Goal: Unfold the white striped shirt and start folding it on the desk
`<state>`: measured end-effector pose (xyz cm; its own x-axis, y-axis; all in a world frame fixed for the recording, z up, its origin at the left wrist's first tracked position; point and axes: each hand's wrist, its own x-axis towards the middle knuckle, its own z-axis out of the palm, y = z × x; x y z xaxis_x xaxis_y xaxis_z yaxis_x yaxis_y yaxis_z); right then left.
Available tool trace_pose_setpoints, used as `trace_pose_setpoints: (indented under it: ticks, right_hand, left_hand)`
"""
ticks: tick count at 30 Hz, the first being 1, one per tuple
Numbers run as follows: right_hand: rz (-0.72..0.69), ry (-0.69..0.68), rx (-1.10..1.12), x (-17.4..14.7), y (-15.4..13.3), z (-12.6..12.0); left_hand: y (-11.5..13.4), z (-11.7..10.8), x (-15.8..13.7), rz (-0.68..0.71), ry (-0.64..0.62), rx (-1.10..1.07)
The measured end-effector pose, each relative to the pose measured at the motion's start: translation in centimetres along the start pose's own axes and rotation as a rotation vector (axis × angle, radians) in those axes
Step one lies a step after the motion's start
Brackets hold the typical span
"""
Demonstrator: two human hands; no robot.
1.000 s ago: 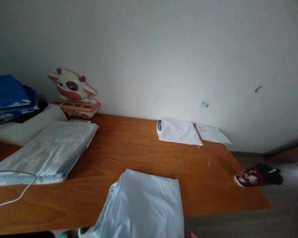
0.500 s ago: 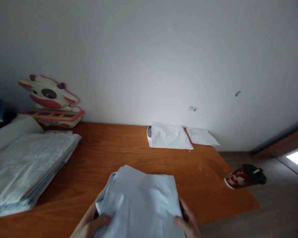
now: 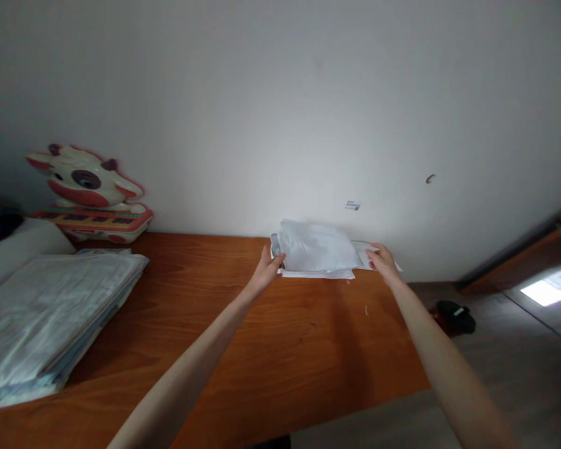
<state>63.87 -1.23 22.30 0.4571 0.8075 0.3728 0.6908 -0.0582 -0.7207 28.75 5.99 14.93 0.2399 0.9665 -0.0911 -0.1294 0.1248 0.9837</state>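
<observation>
A folded white cloth [image 3: 315, 246] lies by the wall on top of another folded white cloth [image 3: 318, 274], whose front edge shows beneath it. My left hand [image 3: 265, 269] is at the left end of the upper cloth, fingers apart and fingertips touching its edge. To the right of the cloths, my right hand [image 3: 382, 260] is over a sheet of white paper [image 3: 362, 255]. Its fingers are parted, with nothing visible between them and a small gap to the cloth. The hand and cloth cover part of the paper.
A stack of folded light cloths [image 3: 60, 312] sits at the left of the wooden table [image 3: 206, 274]. Behind it stands a cow-shaped toy keyboard [image 3: 93, 193]. My right forearm partly hides a dark-lidded cup [image 3: 455, 317] near the table's right edge.
Both hands have moved forward from the near edge to the wall, carrying the folded white cloth. It now rests on the other cloth, and my right hand has come off it.
</observation>
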Motion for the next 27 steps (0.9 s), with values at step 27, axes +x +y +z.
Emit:
trace_pose_setpoints:
  ticks: [27]
  right_hand:
    - [-0.106, -0.541, 0.180, -31.3, -2.1, 21.5]
  left_hand:
    - [-7.4, -44.6, -22.8, 0.138, 0.378, 1.359]
